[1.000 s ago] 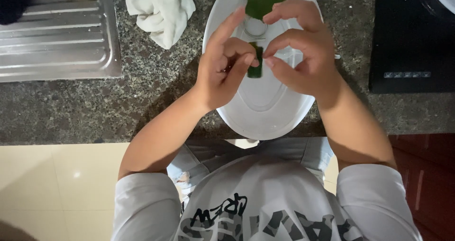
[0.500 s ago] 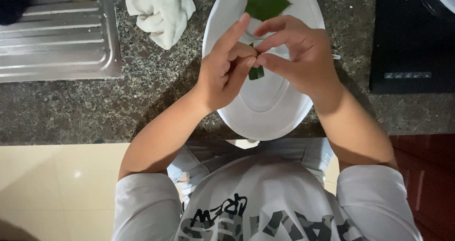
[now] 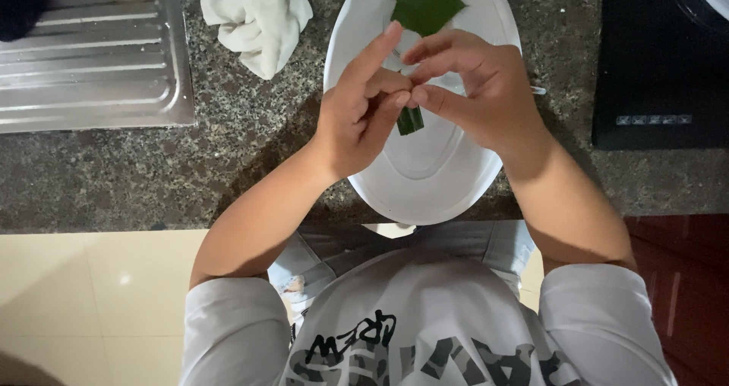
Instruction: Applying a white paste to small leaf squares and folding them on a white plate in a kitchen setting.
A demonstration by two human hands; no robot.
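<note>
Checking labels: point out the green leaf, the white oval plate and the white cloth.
green leaf [image 3: 427, 4]: head view, middle of the blade above the hands.
white oval plate [image 3: 425, 181]: head view, bare bottom near the person.
white cloth [image 3: 258, 17]: head view, centre of the crumpled bundle.

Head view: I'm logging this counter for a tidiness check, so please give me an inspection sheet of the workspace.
Surface: speckled granite counter.
Job's things: small folded green leaf piece pinched over a white oval dish; larger green leaf lying on the dish.
Clutter: crumpled white cloth.
Hands: left hand and right hand meet fingertip to fingertip on the leaf piece.
Cables: nothing seen.
Surroundings: steel draining board, black cooktop, cream floor tiles.
</note>
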